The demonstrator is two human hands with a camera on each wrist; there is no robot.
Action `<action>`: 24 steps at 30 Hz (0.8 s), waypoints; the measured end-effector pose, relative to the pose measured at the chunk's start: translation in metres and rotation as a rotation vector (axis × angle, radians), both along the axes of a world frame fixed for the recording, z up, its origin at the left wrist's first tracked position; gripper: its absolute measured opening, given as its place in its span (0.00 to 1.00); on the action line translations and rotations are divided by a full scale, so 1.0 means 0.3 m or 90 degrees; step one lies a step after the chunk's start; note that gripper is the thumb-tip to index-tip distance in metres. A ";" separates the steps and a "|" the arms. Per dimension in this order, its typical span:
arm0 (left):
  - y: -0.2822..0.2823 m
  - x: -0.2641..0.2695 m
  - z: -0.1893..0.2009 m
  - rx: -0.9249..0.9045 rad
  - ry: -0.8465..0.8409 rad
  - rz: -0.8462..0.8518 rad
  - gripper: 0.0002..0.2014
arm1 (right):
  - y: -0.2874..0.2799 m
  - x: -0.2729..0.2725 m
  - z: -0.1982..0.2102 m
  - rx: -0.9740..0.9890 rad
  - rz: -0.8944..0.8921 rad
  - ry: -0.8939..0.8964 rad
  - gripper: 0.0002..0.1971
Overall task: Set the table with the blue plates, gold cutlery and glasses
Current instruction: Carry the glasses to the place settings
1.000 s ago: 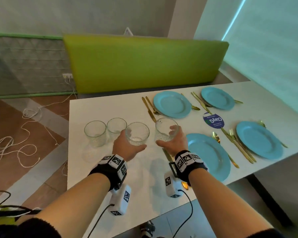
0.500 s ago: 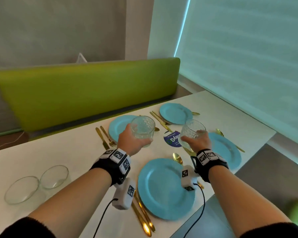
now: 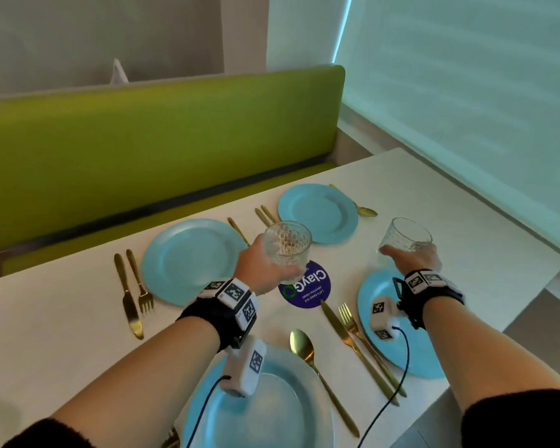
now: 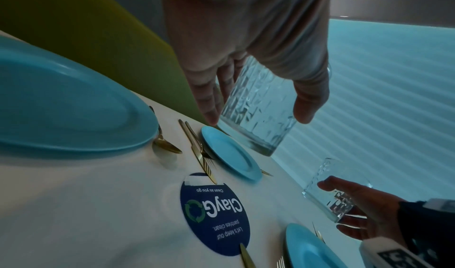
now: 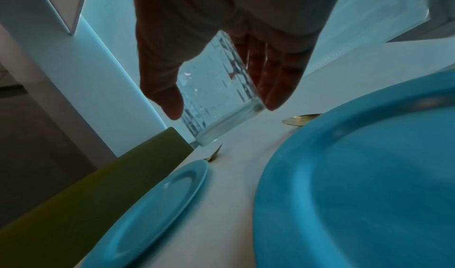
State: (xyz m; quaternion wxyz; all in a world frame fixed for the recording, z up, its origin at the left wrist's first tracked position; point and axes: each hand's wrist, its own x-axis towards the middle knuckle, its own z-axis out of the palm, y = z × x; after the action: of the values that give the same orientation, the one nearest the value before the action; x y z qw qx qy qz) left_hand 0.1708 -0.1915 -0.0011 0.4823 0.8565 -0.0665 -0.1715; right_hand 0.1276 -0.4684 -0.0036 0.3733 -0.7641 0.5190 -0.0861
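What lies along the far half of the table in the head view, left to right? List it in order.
Knife and fork pair → far left plate → glass in the left hand → far right plate → spoon → glass in the right hand.

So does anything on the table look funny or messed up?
Mostly neat. One oddity: a round blue sticker sits upside down mid-table, its far edge looking torn in the left wrist view. Nothing spilled; both glasses look empty.
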 end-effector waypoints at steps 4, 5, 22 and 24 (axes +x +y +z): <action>-0.092 0.058 -0.041 -0.006 0.017 -0.004 0.44 | -0.071 0.090 -0.054 0.002 -0.003 0.012 0.46; -0.113 0.068 -0.049 -0.001 0.016 -0.004 0.44 | -0.084 0.110 -0.066 0.006 -0.005 0.013 0.46; -0.285 0.113 -0.167 0.039 0.053 -0.068 0.39 | -0.149 0.188 -0.202 0.028 -0.030 -0.009 0.42; -0.290 0.111 -0.177 0.034 0.062 -0.071 0.40 | -0.153 0.184 -0.211 0.031 -0.034 -0.016 0.41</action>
State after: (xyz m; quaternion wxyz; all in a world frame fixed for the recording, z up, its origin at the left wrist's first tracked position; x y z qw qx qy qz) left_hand 0.2040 -0.2783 -0.0541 0.4517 0.8547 -0.0861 -0.2409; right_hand 0.1829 -0.5143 -0.0670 0.3959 -0.7396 0.5363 -0.0930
